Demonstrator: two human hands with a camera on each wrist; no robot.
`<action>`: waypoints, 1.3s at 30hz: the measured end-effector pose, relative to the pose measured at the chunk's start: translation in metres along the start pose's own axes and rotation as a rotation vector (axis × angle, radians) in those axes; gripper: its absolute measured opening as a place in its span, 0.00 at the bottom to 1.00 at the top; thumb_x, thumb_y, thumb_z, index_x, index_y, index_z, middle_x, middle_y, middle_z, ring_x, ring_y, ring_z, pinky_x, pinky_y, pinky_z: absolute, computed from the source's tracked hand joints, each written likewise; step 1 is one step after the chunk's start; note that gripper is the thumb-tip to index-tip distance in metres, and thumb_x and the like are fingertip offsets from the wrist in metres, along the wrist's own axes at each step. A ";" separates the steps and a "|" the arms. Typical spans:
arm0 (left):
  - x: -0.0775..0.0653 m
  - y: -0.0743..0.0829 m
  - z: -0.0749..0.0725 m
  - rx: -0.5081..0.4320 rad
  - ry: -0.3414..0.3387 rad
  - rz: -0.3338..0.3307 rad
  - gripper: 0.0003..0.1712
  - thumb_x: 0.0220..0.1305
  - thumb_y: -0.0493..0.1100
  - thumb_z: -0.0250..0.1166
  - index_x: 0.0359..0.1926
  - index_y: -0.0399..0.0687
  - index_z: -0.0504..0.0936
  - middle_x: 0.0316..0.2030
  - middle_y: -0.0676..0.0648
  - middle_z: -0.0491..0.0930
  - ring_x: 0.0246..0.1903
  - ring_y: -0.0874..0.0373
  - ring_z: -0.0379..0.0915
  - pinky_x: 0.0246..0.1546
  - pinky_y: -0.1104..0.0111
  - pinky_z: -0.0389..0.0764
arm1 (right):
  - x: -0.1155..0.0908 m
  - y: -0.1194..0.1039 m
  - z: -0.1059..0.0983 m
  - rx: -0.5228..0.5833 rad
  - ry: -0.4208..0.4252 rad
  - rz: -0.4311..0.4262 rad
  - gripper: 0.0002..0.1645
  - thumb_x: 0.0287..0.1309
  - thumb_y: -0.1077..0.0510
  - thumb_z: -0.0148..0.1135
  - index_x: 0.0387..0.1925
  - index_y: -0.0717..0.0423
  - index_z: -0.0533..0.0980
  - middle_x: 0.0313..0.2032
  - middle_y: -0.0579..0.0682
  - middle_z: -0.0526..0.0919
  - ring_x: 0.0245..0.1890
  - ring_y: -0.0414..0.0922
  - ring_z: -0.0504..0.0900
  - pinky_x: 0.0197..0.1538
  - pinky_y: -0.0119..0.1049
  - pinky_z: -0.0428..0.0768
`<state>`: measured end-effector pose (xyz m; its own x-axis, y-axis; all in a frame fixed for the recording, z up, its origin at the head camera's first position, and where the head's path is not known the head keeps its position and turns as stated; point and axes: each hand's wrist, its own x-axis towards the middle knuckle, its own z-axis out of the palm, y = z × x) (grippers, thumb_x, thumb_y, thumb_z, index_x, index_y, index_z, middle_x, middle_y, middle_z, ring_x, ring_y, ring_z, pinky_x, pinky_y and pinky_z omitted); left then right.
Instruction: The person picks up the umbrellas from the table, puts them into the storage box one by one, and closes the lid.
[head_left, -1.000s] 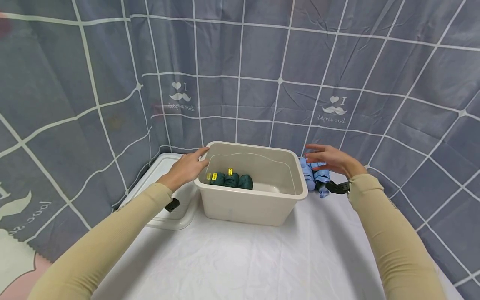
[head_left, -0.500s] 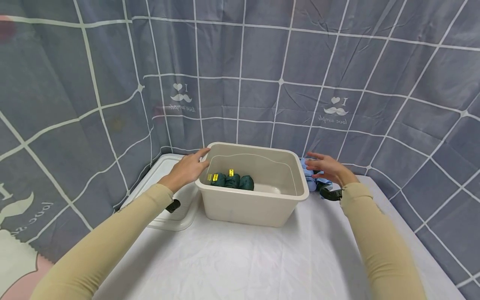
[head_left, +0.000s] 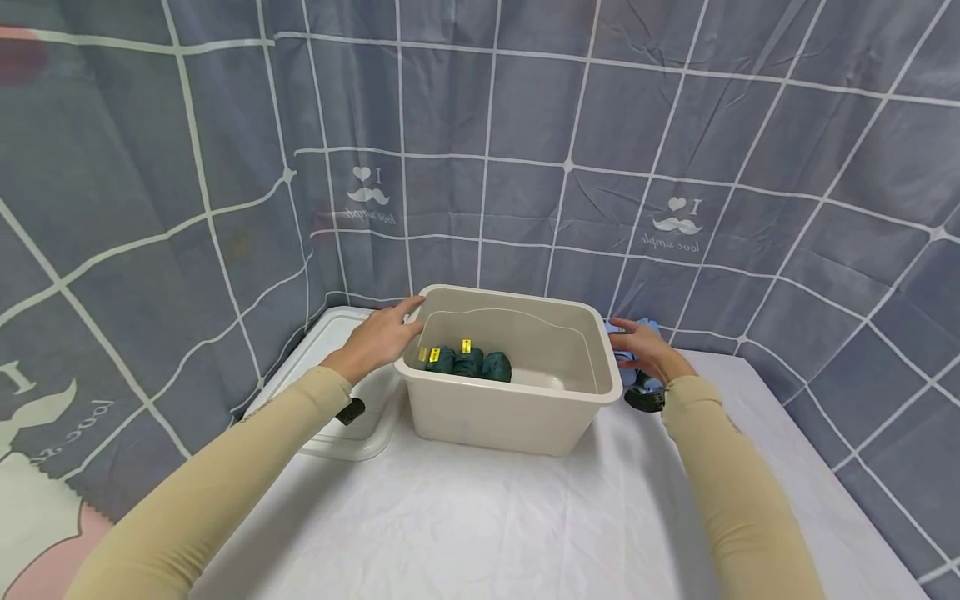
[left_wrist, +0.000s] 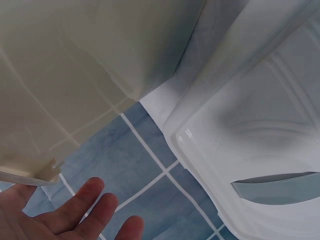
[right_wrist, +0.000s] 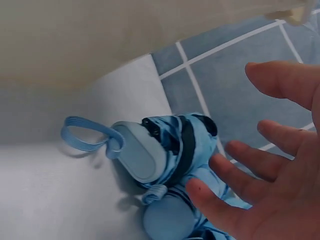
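A beige plastic bin (head_left: 495, 412) stands in the middle of the white table. Several dark green rolled bundles (head_left: 468, 363), some with yellow tags, lie inside it at the left. My left hand (head_left: 378, 337) touches the bin's left rim, its other fingers loosely spread in the left wrist view. At the bin's right end is my right hand (head_left: 648, 348), fingers extended and apart, holding nothing. The right wrist view shows it above light blue folded umbrellas (right_wrist: 195, 150) on the table; one has a flat handle with a wrist strap (right_wrist: 82, 134).
A white lid (left_wrist: 250, 130) with a grey handle lies left of the bin, partly behind my left forearm. Grey-blue checked curtain (head_left: 525, 108) encloses the back and sides. White cloth covers the table (head_left: 480, 517) in front of the bin.
My right hand has moved left and slightly down, from over the blue umbrellas to beside the bin's right rim. My left hand stays at the left rim. The bin has not visibly moved.
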<state>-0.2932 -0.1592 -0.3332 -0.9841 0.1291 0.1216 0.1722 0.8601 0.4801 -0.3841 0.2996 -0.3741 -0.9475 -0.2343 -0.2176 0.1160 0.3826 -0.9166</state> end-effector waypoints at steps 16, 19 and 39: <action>0.000 0.001 0.001 0.002 0.011 0.002 0.34 0.75 0.57 0.45 0.78 0.61 0.57 0.67 0.36 0.73 0.64 0.36 0.71 0.58 0.39 0.72 | 0.001 0.012 -0.005 -0.040 0.046 -0.009 0.46 0.71 0.58 0.53 0.80 0.60 0.42 0.77 0.68 0.50 0.74 0.63 0.58 0.69 0.59 0.67; 0.000 0.001 0.000 0.004 0.011 0.005 0.33 0.75 0.57 0.45 0.78 0.61 0.57 0.67 0.36 0.72 0.64 0.36 0.71 0.58 0.39 0.72 | -0.002 0.015 -0.015 -0.045 0.091 0.000 0.45 0.71 0.58 0.54 0.80 0.59 0.43 0.77 0.67 0.50 0.75 0.63 0.56 0.71 0.58 0.65; -0.001 0.001 -0.001 -0.017 -0.004 -0.014 0.34 0.75 0.57 0.45 0.79 0.63 0.56 0.67 0.37 0.73 0.63 0.38 0.72 0.58 0.40 0.73 | -0.013 0.037 -0.040 -0.181 0.295 0.002 0.46 0.69 0.61 0.55 0.79 0.63 0.43 0.75 0.75 0.49 0.75 0.69 0.52 0.74 0.62 0.56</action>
<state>-0.2922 -0.1588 -0.3315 -0.9867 0.1187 0.1115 0.1587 0.8532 0.4969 -0.3796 0.3525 -0.3916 -0.9958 0.0251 -0.0883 0.0878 0.5412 -0.8363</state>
